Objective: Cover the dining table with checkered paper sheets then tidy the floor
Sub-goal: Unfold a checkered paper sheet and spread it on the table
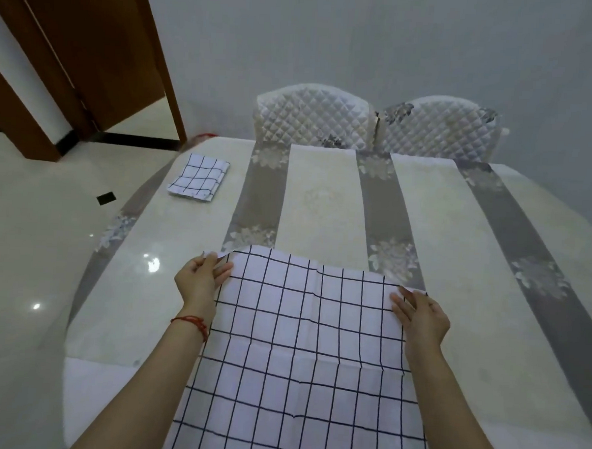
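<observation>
A white checkered paper sheet (302, 344) with dark grid lines lies unfolded over the near part of the dining table (323, 198), creased along its folds. My left hand (201, 277) pinches the sheet's far left corner, which curls up a little. My right hand (420, 316) grips the far right corner. A folded stack of checkered sheets (199, 177) rests near the table's far left edge. The table has a cream cloth with grey floral stripes under a clear cover.
Two quilted white chairs (314, 119) (440, 127) stand against the table's far side by the grey wall. Glossy pale floor (26, 244) lies to the left, with a small dark object (105, 198) on it. A brown wooden door frame (91, 52) is at the far left.
</observation>
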